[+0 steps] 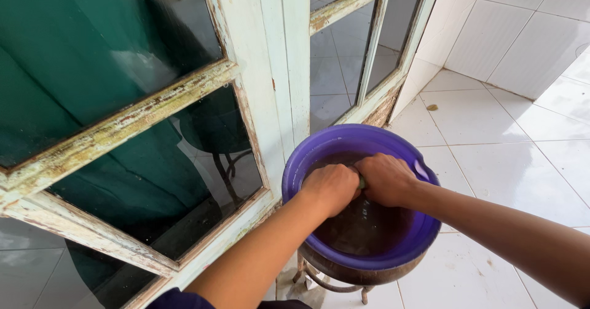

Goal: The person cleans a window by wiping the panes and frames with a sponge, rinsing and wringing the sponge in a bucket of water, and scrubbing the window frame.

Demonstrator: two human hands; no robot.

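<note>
A purple plastic basin (pixel 319 146) holding dark water rests on a small metal stand (pixel 332 282). Both my hands are inside it, fists pressed together. My left hand (pixel 330 188) and my right hand (pixel 384 179) are clenched around a small greenish cloth or sponge (pixel 362 183), of which only a sliver shows between them. Both forearms reach in from the bottom of the view.
A weathered white wooden door frame with glass panes (pixel 153 109) stands close on the left, dark green behind the glass. White floor tiles (pixel 491 161) spread to the right, with a white tiled wall (pixel 510 32) behind. A small scrap (pixel 432 107) lies on the floor.
</note>
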